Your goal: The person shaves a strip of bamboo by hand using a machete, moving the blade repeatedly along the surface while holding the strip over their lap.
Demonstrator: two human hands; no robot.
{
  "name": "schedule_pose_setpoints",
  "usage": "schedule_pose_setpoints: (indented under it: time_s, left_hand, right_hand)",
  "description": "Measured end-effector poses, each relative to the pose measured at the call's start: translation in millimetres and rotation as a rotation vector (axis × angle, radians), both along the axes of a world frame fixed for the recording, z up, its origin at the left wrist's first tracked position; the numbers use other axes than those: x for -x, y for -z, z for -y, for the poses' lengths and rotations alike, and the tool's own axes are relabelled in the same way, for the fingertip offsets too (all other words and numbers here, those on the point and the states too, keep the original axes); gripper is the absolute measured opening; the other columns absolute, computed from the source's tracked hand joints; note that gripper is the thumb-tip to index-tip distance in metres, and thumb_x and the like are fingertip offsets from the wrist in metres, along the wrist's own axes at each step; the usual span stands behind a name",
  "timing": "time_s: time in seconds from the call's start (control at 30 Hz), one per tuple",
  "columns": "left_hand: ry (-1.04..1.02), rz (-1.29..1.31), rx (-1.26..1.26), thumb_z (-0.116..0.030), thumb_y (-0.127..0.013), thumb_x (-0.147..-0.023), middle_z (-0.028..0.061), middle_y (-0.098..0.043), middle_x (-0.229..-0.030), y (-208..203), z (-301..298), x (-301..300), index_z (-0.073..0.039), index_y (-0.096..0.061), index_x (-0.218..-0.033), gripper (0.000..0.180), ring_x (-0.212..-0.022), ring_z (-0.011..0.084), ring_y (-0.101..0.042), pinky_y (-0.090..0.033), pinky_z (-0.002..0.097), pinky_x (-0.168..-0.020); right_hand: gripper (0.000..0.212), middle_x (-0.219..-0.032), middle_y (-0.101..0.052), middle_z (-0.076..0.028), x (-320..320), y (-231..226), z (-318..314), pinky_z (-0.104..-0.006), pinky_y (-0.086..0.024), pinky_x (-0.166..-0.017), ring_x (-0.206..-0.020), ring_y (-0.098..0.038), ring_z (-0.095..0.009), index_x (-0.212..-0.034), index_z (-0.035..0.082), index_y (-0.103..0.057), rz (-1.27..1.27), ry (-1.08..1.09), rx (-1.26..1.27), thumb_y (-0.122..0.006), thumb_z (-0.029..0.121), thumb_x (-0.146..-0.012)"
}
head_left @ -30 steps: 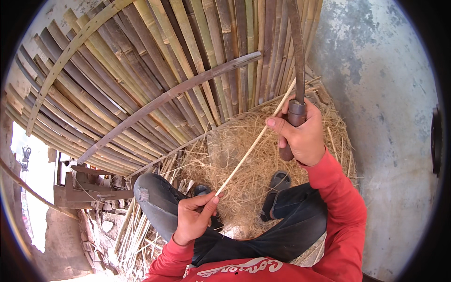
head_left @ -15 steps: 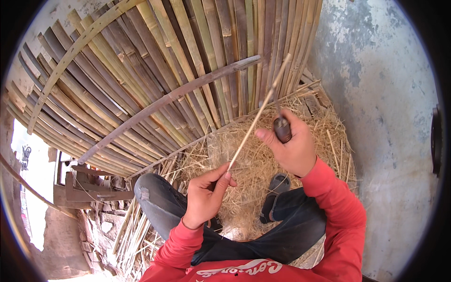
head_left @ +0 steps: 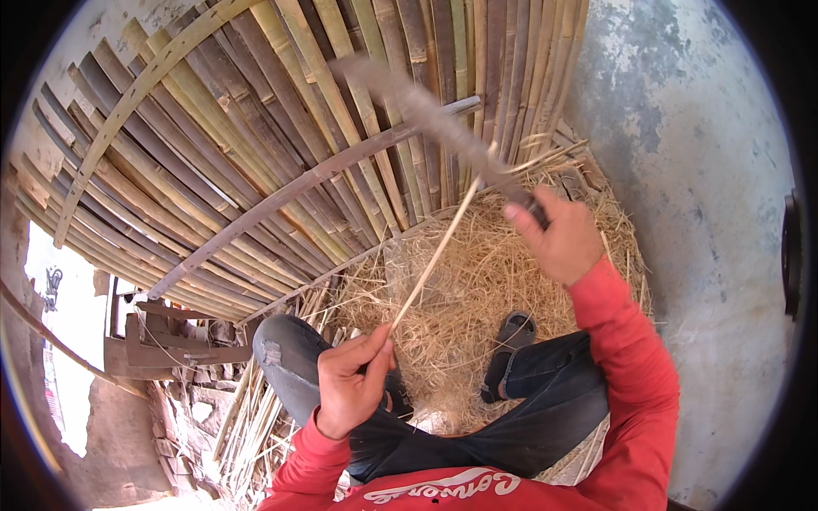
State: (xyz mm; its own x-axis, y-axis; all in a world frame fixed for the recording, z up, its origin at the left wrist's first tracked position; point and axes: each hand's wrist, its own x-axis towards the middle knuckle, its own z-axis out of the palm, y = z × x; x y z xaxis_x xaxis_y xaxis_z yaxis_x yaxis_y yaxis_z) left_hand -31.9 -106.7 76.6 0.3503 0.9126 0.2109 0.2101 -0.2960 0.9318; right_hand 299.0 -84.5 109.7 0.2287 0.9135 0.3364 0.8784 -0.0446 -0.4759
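Between the thumb and fingers of my left hand [head_left: 352,383] is the near end of a thin, pale bamboo stick [head_left: 434,260]. The stick slants up and away to the right. My right hand [head_left: 562,237] is closed around the dark handle of a long knife [head_left: 426,111]. Its broad blade, smeared by motion, points to the upper left. In the picture the blade crosses the stick near its far end; I cannot tell whether they touch. A curled sliver [head_left: 532,140] shows beside that far end.
A panel of upright bamboo slats [head_left: 341,162] with crosswise strips leans ahead. Straw-like shavings [head_left: 511,255] cover the floor around my feet. On the right stands a worn bluish wall [head_left: 690,213]. Thin sticks [head_left: 247,422] and wooden pieces [head_left: 179,341] lie to the left.
The knife has swung so its blade now shows broadside, pointing upper left. My right hand has shifted slightly right. My left hand has drawn the stick down and toward me.
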Motion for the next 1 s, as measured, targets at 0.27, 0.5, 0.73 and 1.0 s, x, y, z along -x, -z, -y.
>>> schedule_pose_setpoints:
  time_s: [0.27,0.5,0.73,1.0]
  left_hand:
    - [-0.066,-0.057,0.008,0.008,-0.064,-0.096,0.0103,-0.068,-0.076,9.4,9.4,35.9,0.008,-0.073,-0.117,0.023,-0.066,0.0117,-0.063,-0.049,0.0248,-0.062]
    - [0.061,-0.048,0.036,0.009,-0.065,-0.095,0.0097,-0.068,-0.077,10.8,13.2,9.5,0.006,-0.073,-0.118,0.026,-0.067,0.0131,-0.065,-0.051,0.0251,-0.061]
    - [0.053,-0.042,-0.002,0.009,-0.064,-0.095,0.0093,-0.068,-0.076,14.8,16.4,0.8,0.005,-0.073,-0.118,0.025,-0.066,0.0123,-0.064,-0.050,0.0249,-0.061]
    - [-0.052,-0.124,-0.051,0.008,-0.064,-0.094,0.0094,-0.068,-0.076,1.7,7.9,-13.3,0.006,-0.073,-0.118,0.026,-0.066,0.0123,-0.064,-0.049,0.0243,-0.061]
  right_hand:
    - [0.039,-0.061,-0.054,-0.001,-43.0,-13.9,-6.8,-0.0277,-0.039,-0.039,-0.042,-0.051,-0.009,-0.090,0.003,-0.061,-0.810,0.251,-0.215,-0.072,0.040,-0.097]
    - [0.031,-0.077,-0.067,-0.007,27.9,-22.7,4.5,-0.0226,-0.042,-0.039,-0.046,-0.055,-0.008,-0.091,0.007,-0.052,-1.055,-0.096,-0.256,-0.083,0.009,-0.086]
    - [0.033,-0.079,-0.069,-0.009,25.9,-22.5,4.8,-0.0226,-0.043,-0.040,-0.050,-0.058,-0.008,-0.094,0.006,-0.051,-1.079,-0.157,-0.267,-0.081,-0.001,-0.085]
    - [0.034,-0.065,-0.059,-0.006,32.5,-16.5,21.5,-0.0319,-0.041,-0.048,-0.050,-0.051,-0.011,-0.090,0.005,-0.059,-0.649,-0.192,-0.071,-0.071,0.035,-0.098]
